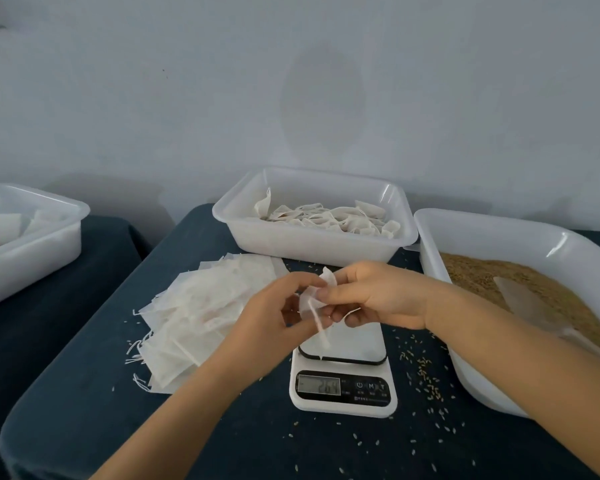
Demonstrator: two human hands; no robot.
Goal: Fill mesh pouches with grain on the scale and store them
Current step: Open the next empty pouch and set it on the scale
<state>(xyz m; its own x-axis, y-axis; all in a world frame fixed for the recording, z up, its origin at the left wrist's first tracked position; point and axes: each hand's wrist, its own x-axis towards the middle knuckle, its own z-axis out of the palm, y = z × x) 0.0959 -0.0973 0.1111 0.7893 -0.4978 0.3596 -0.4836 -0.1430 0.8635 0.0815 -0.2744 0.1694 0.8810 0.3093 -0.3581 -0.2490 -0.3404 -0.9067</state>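
Note:
Both hands hold one small white mesh pouch (311, 296) just above the white digital scale (342, 386). My left hand (274, 313) pinches its left side and my right hand (371, 294) pinches its upper right edge. The pouch's drawstring hangs down over the scale platform. The scale's display shows digits. A loose pile of flat empty pouches (201, 317) lies left of the scale. At the right, a white tub of brown grain (520, 289) holds a translucent scoop (523, 299). Behind the scale, a white tub (312, 244) holds several pouches.
A third white tub (25, 251) with white pouches stands at the far left on a separate dark surface. Spilled grains (426, 379) are scattered over the dark blue tablecloth around the scale. A pale wall rises right behind the tubs.

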